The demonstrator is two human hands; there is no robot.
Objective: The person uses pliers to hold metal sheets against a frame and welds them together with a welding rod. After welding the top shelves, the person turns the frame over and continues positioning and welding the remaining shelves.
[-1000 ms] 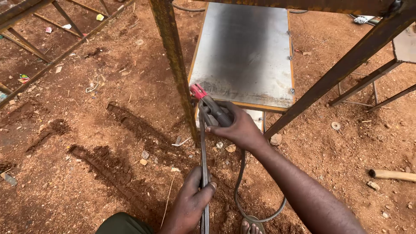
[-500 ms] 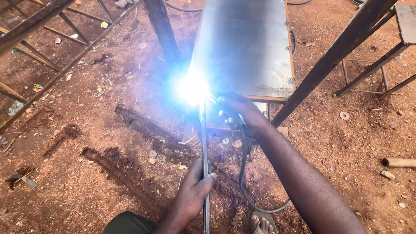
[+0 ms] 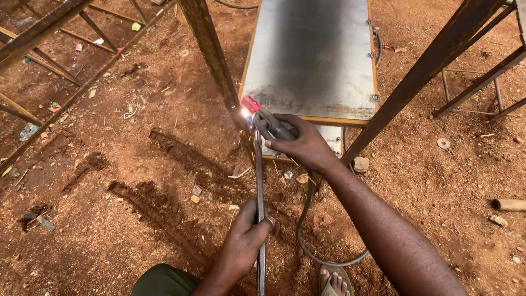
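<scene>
**Arc out, holder at the joint**

- Right hand [image 3: 304, 143]: I see it closed around the holder [image 3: 269, 121]. The red tip points up and left from the grip, right at the rusty post [image 3: 211, 60]. Half a second ago a white-blue flare hid this spot; now only a small glow [image 3: 245, 112] remains just beyond the tip. I judge the arc has broken and the weld spot is cooling.
- Left hand [image 3: 244, 246]: fingers wrapped around the thin bar [image 3: 258, 181], low on its length. From this grip the bar runs straight up to meet the post just under the holder tip. Its line matches the earlier pictures, so I judge the tack has not shifted it.
- Cable [image 3: 307, 241]: loops down from the right grip and curls over the dirt beside a sandalled foot [image 3: 334, 282].
- Panel [image 3: 312, 55]: grey sheet lying beyond the right hand, between post and a second slanting beam [image 3: 433, 60]
</scene>
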